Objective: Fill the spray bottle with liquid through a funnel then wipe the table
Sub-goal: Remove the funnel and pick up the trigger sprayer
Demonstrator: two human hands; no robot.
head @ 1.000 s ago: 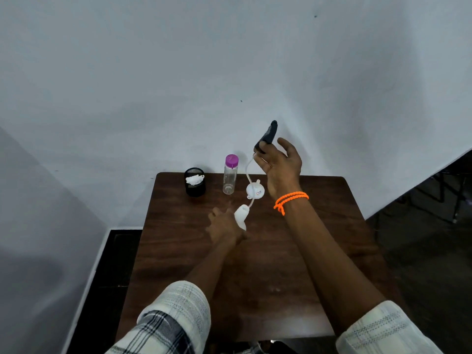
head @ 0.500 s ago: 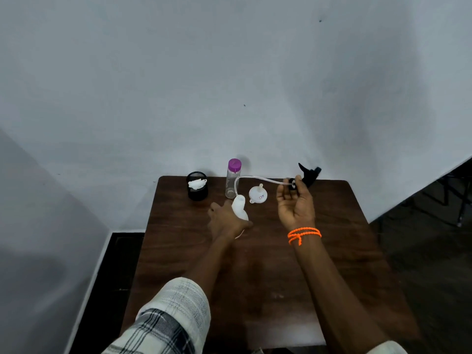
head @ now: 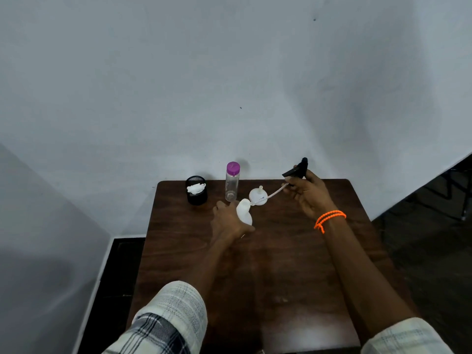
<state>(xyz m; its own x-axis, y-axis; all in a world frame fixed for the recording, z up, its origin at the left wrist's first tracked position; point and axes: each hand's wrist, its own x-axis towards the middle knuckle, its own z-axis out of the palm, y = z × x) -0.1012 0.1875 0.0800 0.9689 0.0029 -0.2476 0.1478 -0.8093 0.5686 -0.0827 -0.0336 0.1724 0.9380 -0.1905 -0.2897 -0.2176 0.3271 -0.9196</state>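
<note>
Left hand (head: 228, 222) fingers grasp one white bottle (head: 244, 210); right hand (head: 310, 194) fingers grasp one sprayer head (head: 297, 169).

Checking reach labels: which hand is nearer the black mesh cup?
Left. The left hand sits just right of the black mesh cup; the right hand is across the table.

Grey-white wall (head: 229, 85) behind, dark floor (head: 434, 238) to the right and along the left table edge, black mesh cup (head: 196, 194) at the far left of the tabletop with crumpled white material (head: 196, 188) inside.
</note>
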